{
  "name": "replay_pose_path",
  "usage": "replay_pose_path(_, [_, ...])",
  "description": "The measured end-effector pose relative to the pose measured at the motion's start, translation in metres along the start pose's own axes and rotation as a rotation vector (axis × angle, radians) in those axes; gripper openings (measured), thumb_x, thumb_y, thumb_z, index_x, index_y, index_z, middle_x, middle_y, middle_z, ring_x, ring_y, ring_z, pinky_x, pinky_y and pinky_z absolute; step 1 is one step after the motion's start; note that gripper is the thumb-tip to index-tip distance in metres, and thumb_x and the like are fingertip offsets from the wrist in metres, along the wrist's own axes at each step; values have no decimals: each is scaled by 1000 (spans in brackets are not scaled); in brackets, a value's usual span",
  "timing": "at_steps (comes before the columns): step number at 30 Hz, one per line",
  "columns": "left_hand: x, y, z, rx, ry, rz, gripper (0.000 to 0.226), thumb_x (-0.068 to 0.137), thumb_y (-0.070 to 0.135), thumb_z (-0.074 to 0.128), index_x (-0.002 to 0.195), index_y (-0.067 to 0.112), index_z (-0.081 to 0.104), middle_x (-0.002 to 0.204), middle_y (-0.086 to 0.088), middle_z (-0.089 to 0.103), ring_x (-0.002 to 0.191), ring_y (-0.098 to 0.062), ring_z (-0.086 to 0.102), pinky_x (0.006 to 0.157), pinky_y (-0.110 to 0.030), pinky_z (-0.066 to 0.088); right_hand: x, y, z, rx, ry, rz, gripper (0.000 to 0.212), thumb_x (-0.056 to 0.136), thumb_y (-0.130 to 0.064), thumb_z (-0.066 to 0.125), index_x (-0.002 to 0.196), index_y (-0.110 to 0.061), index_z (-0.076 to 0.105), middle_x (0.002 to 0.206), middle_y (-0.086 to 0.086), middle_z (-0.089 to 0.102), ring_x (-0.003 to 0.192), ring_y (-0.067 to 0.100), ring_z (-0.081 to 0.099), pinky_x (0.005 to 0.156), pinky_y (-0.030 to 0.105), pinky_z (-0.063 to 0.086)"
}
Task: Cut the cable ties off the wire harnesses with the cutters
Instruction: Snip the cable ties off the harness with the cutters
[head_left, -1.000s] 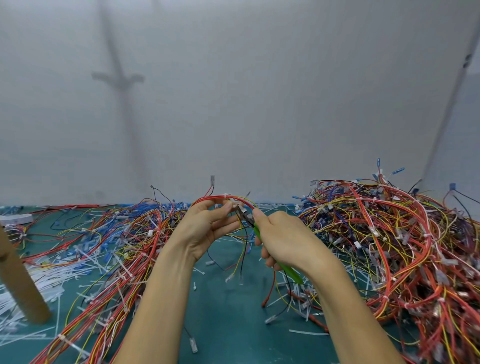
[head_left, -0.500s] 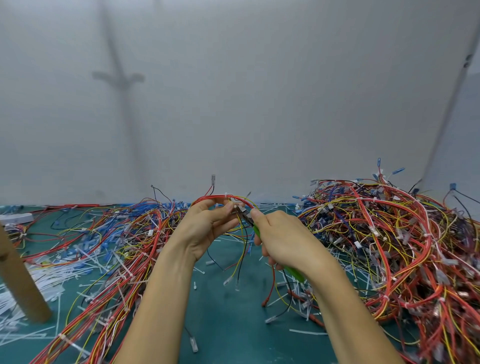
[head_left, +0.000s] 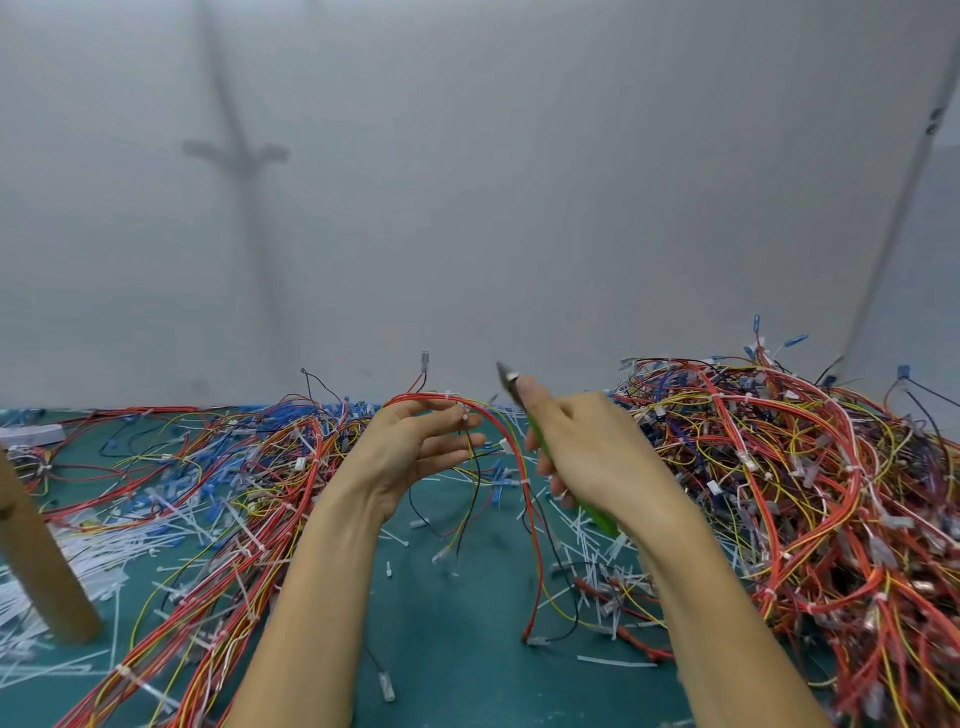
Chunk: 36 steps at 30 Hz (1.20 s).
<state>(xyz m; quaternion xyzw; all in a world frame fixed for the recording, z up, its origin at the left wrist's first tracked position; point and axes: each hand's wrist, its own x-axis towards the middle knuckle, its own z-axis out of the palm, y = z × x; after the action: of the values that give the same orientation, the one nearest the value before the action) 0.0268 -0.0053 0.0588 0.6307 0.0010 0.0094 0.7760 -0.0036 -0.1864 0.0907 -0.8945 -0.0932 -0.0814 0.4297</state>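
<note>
So, our left hand (head_left: 415, 452) is up off the matte teal tabletop (head_left: 457, 654). Its grip is loose, fingers mostly straight, with one wire harness (head_left: 431, 397) draped over the top fingers. That's thin red, yellow and black wires arching over and dangling down to the surface, with a small white cable tie (head_left: 525, 483) cinched round the red strands lower down. Our right hand (head_left: 587, 457) has its grip curled round the green-handled cutters (head_left: 604, 521). The pointed metal nose pokes up past the thumb, clear of the harness, and we can't tell how the jaws stand. Off to the right sits a big springy heap of harnesses (head_left: 779, 493) with pale plastic connectors. More flattened harnesses (head_left: 249, 499) sprawl on the left. Snipped white tie offcuts (head_left: 587, 561) litter the tabletop between them. A brown cardboard-looking tube (head_left: 36, 561) stands far left.
</note>
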Motion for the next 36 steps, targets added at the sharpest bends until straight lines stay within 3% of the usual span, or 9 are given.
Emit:
replay_pose_path(2, [0, 0, 2, 45, 17, -2, 5, 93, 11, 62, 95, 8, 65, 86, -5, 77, 79, -22, 75, 58, -21, 56, 2, 4, -4, 25, 74, 9, 66, 84, -70, 47, 79, -7, 64, 76, 11, 70, 72, 34, 67, 74, 51, 57])
replay_pose_path(6, [0, -1, 6, 67, 46, 12, 7, 93, 10, 61, 88, 8, 66, 82, -7, 75, 73, -20, 75, 55, -21, 56, 6, 19, -7, 70, -127, 78, 29, 80, -36, 78, 84, -11, 64, 76, 7, 72, 64, 24, 64, 69, 47, 60])
replay_pose_path(9, [1, -3, 7, 81, 58, 27, 3, 92, 6, 62, 91, 6, 65, 82, -9, 75, 76, -24, 75, 58, -21, 57, 9, 25, -2, 177, -233, 71, 23, 76, -21, 84, 84, -10, 64, 65, -2, 70, 56, 14, 59, 58, 36, 57])
replay_pose_path(13, [2, -5, 6, 127, 48, 56, 3, 90, 2, 64, 87, 2, 66, 77, -10, 75, 72, -21, 74, 60, -20, 57, 9, 19, 8, 247, -215, 26, 21, 75, -7, 82, 81, -12, 62, 69, 3, 65, 57, 16, 60, 60, 37, 57])
replay_pose_path(17, [0, -4, 5, 380, 60, 61, 12, 91, 11, 66, 83, 4, 70, 73, -8, 71, 64, -16, 65, 61, -21, 56, 8, 14, 9, 356, -127, -28, 24, 75, -3, 81, 79, -13, 61, 64, -1, 63, 53, 13, 59, 55, 33, 55])
replay_pose_path(22, [-10, 15, 8, 889, -1, 111, 21, 92, 26, 61, 84, 12, 75, 83, -3, 76, 79, -18, 73, 75, -34, 59, 9, 10, 9, 541, 29, -49, 27, 73, 3, 81, 79, -11, 59, 61, -2, 63, 48, 10, 58, 52, 31, 54])
replay_pose_path(27, [-27, 30, 18, 526, -344, 54, 13, 94, 20, 63, 99, 13, 73, 93, -3, 77, 86, -18, 75, 65, -20, 56, 11, 11, 10, 638, 163, -50, 27, 75, 2, 81, 79, -12, 58, 65, 4, 64, 54, 16, 61, 50, 31, 54])
replay_pose_path(32, [-24, 24, 24, 457, -272, 127, 4, 86, 14, 72, 86, 11, 70, 87, -6, 77, 84, -19, 75, 81, -29, 60, 13, 9, 12, 714, 230, -58, 27, 75, 2, 81, 77, -12, 57, 57, -1, 61, 48, 13, 58, 49, 30, 55])
replay_pose_path(36, [-21, 22, 26, 418, -213, 170, 7, 89, 14, 69, 82, 13, 67, 83, -3, 76, 81, -16, 74, 74, -24, 60, 13, 9, 8, 746, 230, -41, 20, 81, -4, 77, 80, -11, 57, 60, 4, 58, 49, 13, 57, 55, 36, 58])
